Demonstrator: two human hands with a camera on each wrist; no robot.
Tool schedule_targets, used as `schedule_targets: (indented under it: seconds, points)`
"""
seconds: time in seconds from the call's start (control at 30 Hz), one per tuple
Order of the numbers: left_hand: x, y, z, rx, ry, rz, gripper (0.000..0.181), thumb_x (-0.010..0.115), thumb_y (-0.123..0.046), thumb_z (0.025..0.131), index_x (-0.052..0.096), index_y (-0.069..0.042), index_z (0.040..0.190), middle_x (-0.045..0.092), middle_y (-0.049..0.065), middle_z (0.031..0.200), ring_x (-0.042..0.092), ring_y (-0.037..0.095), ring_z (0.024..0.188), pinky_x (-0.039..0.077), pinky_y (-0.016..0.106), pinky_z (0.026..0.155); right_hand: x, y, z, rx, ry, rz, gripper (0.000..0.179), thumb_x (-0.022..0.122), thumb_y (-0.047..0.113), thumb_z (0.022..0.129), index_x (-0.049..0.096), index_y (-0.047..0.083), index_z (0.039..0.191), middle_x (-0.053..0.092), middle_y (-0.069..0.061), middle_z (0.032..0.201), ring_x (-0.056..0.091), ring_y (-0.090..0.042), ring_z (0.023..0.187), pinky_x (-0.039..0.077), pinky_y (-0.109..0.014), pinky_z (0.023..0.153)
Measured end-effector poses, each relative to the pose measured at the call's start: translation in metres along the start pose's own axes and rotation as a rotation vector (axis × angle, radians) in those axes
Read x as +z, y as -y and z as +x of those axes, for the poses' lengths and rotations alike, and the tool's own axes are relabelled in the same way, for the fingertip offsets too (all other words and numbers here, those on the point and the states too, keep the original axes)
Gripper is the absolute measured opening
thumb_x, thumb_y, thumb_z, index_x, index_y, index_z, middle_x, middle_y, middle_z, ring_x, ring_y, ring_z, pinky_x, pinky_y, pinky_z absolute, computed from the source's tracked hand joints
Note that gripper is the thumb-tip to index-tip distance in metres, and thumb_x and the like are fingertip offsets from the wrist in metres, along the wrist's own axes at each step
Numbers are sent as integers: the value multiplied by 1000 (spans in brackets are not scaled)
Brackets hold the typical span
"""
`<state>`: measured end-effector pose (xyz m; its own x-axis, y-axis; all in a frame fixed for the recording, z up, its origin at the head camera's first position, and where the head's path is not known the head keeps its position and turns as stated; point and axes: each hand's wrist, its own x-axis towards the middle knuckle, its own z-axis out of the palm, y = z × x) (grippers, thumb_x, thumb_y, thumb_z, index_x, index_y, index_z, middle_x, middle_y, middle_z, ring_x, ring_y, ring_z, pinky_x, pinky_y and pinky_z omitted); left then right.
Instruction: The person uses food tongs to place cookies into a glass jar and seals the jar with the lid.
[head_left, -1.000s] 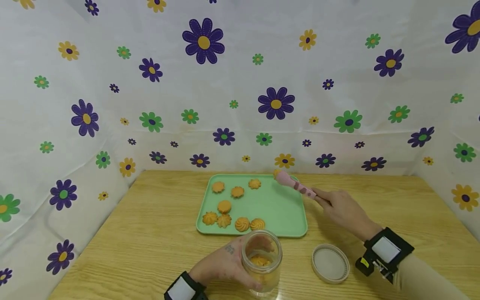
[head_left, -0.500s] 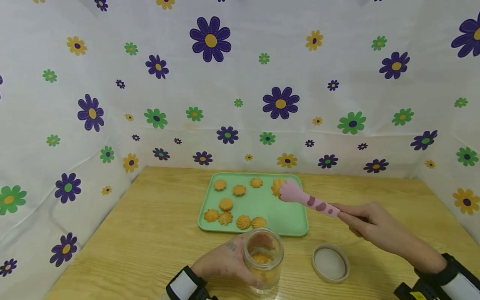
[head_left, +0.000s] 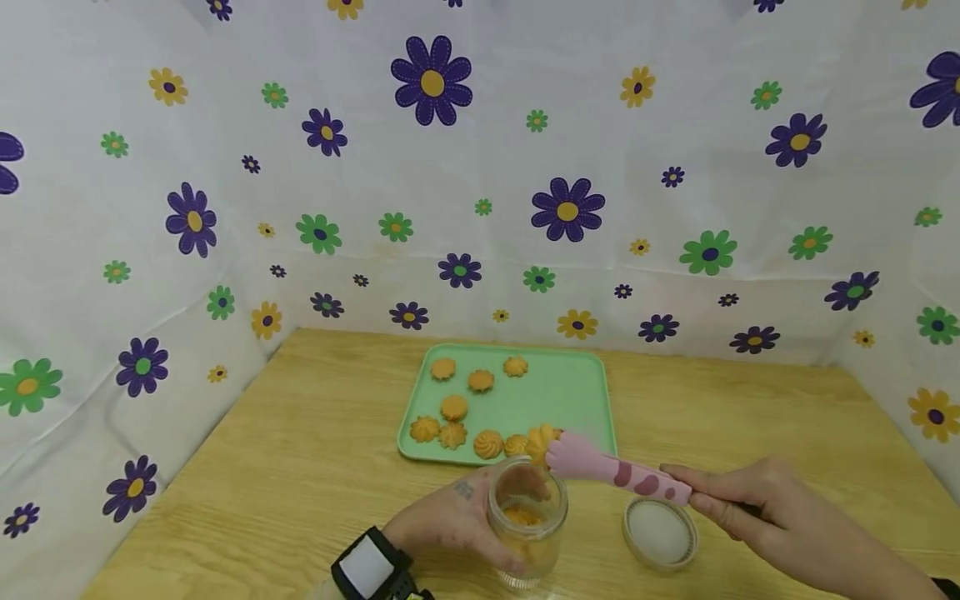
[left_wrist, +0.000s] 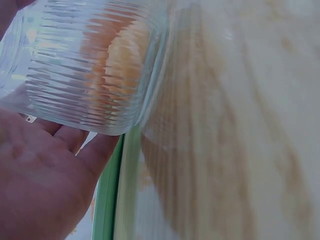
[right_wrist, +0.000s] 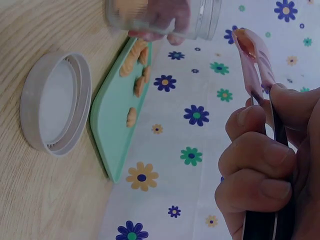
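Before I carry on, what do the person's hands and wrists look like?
The left hand is ungloved, with a small dark tattoo-like mark on its back, a black wristband bearing a white panel, and a pale sleeve behind. The right hand is ungloved; only a black strap edge shows.

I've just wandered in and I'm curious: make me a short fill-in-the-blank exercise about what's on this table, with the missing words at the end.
1. A cookie sits between the ____ ends of the tongs in the right hand.
2. The clear jar held by the left hand contains ____.
3. The round lid lies to the ____ of the jar.
4. The tray is coloured ____.

Missing words: pink; cookies; right; green.
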<state>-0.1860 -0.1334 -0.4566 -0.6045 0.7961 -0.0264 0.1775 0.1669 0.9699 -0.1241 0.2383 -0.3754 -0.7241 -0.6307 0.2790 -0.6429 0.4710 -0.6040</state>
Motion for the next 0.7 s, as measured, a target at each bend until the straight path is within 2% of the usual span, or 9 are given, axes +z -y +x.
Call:
schedule_targets:
  seconds: [0.1,0.17,0.2,0.33,0.43,0.5,0.53,0.6,0.7]
  points:
    - [0,1,0,-9,5,16,74,89,-13,77,50,-22,140,59,1,139,52,15,132,40,29,112,4,1,-2,-7,48,-11,41,59,4,102,61,11,142,35,23,65,18,11,57,31,-14,46]
    - [0,1,1,-8,-1,29,75,89,-14,77,50,-25,140,59,2,141,52,13,132,40,28,112,4,2,-2,-18,66,-14,40,58,4,102,61,9,142,37,23,65,26,12,59,34,-13,49]
    - [-1,1,1,-2,-2,27,76,89,-13,77,49,-26,141,59,3,142,52,13,133,40,28,112,4,2,-1,-19,70,-17,40,57,5,103,60,9,143,49,25,69,32,12,59,37,-14,52]
    - [-3,2,0,12,11,-12,84,89,-12,77,46,-28,147,58,3,145,52,17,135,39,27,113,5,4,2,-46,64,-28,39,57,4,103,61,7,141,64,20,79,33,12,63,42,-17,57]
    - [-4,2,0,10,30,-43,89,89,-13,77,41,-28,151,57,0,146,51,19,137,39,26,113,6,5,3,-52,60,-36,40,58,4,102,60,9,142,50,26,71,22,12,60,39,-15,53]
    - [-3,2,0,12,37,-49,90,89,-13,77,40,-28,152,56,-3,146,50,20,138,38,26,114,5,6,3,-65,61,-45,40,58,5,102,60,9,142,53,24,72,21,13,60,37,-13,51]
    - [-2,1,0,2,33,-50,90,89,-13,77,40,-29,151,56,-5,146,50,19,138,38,25,114,5,6,3,-72,62,-46,40,58,4,102,60,8,142,55,23,73,24,13,61,37,-13,52]
    - [-1,2,1,-9,20,-46,90,89,-12,76,41,-28,150,57,-6,145,51,17,137,39,25,113,5,7,4,-81,66,-62,40,58,6,103,60,9,143,71,16,88,44,17,68,46,-11,60]
    - [0,2,1,-22,-1,-35,90,90,-10,74,44,-28,149,57,-8,144,52,15,135,39,25,113,5,7,5,-88,63,-85,40,57,7,103,60,11,143,74,2,121,66,5,95,55,-15,73]
